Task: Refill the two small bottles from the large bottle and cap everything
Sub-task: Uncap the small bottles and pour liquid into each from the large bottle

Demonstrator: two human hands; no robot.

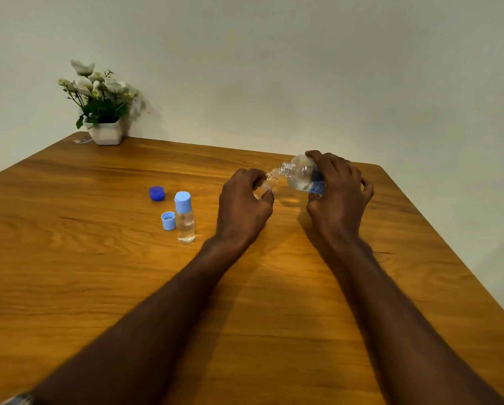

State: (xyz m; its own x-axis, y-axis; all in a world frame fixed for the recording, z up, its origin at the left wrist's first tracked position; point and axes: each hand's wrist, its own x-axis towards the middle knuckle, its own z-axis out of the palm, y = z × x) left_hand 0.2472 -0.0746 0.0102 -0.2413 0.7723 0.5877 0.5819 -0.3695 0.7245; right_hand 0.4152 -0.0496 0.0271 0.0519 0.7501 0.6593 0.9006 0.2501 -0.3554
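Note:
My right hand [336, 185] grips the large clear bottle [301, 175] with a blue label, tipped on its side, its open mouth pointing left. My left hand [243, 204] holds a small clear bottle [269, 182] without a cap, tilted so that its threaded neck meets the large bottle's mouth. Most of that small bottle is hidden by my fingers. A second small bottle [185, 219] stands upright to the left with a light blue cap on and clear liquid inside. Beside it lies a loose light blue cap [168, 220]. Farther back sits a dark blue cap [156, 193].
Everything rests on a wooden table [98, 273] set against a pale wall. A white pot of artificial flowers [103, 133] stands at the table's far left corner. The table's right edge runs diagonally close to my right arm.

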